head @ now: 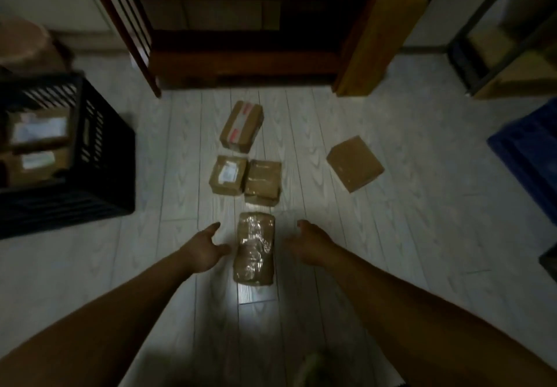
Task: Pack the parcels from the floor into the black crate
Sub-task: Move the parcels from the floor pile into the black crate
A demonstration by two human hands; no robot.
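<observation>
Several brown taped parcels lie on the pale floor. The nearest, a long parcel wrapped in shiny tape, lies between my hands. My left hand hovers open just left of it, and my right hand hovers open just right of it; neither touches it. Beyond are a labelled parcel, a parcel beside it, a red-marked parcel and a flat parcel off to the right. The black crate stands at the left with parcels inside.
A wooden shelf unit stands straight ahead at the back, its right post near the parcels. A blue crate is at the right edge, and a metal rack at the far right. The scene is dim.
</observation>
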